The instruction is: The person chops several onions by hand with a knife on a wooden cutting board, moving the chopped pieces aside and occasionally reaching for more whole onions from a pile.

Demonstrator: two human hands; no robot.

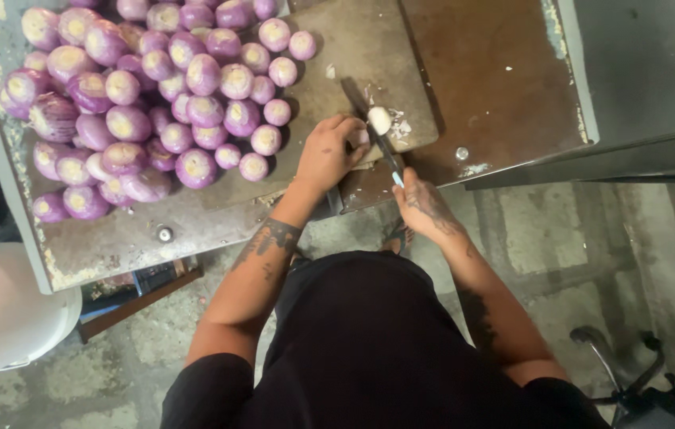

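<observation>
A worn grey metal desk (pixel 194 230) with rusty patches is filling the far half of the view, and a big heap of peeled round purple onions (pixel 146 103) is lying on its far left part. To the right of the heap a brown, scratched cutting board (pixel 369 71) is lying on the desk, near its near edge.

The person's left hand (pixel 328 152) is resting on the near part of this board, fingers curled down; its grip is closed loosely over something pale, and I cannot tell exactly what it is pressing. Just to the right, the right hand (pixel 425 208) is hanging over the near edge of the desk, its grip closed around the light-coloured handle of a knife with a dark blade (pixel 385 151). The blade is pointing away from the person, toward a small peeled whitish onion (pixel 379 120) that is lying on the board, touching the blade tip and just beside the left fingertips.

This small onion is probably light and firm, but its peeled skin is looking smooth and wet, so it is likely to be slippery and to roll. In my judgement it is best to take it at the sides, with the fingertips bent back from the blade. Small white scraps (pixel 401 127) are lying around it.
</observation>
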